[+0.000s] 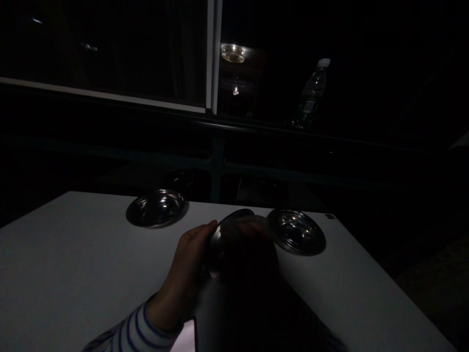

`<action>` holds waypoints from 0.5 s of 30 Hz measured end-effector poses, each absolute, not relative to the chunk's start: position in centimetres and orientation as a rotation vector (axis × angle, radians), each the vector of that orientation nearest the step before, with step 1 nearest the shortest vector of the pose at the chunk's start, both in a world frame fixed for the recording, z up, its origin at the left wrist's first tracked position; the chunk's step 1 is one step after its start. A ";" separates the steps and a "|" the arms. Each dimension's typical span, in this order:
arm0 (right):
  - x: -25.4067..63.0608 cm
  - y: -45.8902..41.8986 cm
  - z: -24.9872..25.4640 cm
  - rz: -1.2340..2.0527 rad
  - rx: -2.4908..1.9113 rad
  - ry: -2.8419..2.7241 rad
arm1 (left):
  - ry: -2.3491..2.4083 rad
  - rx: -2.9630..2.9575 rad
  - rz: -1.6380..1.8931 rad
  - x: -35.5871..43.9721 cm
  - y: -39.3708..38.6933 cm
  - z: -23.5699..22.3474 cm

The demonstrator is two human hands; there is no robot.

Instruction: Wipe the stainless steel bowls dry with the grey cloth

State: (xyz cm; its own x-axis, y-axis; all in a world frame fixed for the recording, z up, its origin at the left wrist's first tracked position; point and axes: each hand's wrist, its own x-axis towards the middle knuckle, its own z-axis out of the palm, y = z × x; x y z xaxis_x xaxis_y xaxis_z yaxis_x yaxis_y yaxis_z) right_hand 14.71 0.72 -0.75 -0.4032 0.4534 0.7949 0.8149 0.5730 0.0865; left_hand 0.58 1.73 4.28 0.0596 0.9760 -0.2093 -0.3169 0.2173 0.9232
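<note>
My left hand point(188, 261), in a blue-striped sleeve, is closed on the left rim of a shiny metal dish point(217, 243). The dish is tilted over the middle of the table. In front of its right part is my right hand point(251, 249), dark and smeared by motion; its fingers do not show clearly, nor whether it holds anything. Just beyond it, metal dishes point(298, 232) that look nested sit at the table's back right. Another shallow metal dish point(156, 209) rests near the back edge on the left.
The scene is very dark. The white table point(73, 264) ends at a back edge below a window frame point(214, 58). A clear plastic bottle point(311, 95) with a white cap stands on the ledge behind. A lit phone-like screen point(186, 337) lies by my left sleeve.
</note>
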 end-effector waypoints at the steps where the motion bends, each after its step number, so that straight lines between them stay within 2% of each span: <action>1: 14.3 0.4 -1.1 -0.639 -0.993 -2.095 | 1.050 0.825 1.182 0.5 1.8 4.1; 5: 13.5 -0.2 -1.6 -0.780 -0.917 -2.160 | 1.086 0.821 1.259 0.4 1.7 4.1; 10: 15.0 1.0 -0.3 -0.638 -0.993 -2.012 | 1.117 0.820 1.226 0.7 1.3 5.2; 15: 14.6 0.7 -1.9 -0.705 -0.992 -2.101 | 1.092 0.797 1.221 0.8 1.9 4.4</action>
State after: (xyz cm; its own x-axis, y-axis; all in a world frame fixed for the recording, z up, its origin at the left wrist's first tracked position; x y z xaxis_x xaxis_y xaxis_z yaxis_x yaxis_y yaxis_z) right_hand 14.57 0.67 -1.85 -0.4629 0.4312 0.7745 0.8109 0.5588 0.1735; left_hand 0.79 1.86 4.39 -0.0091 0.9766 -0.2148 -0.3222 0.2005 0.9252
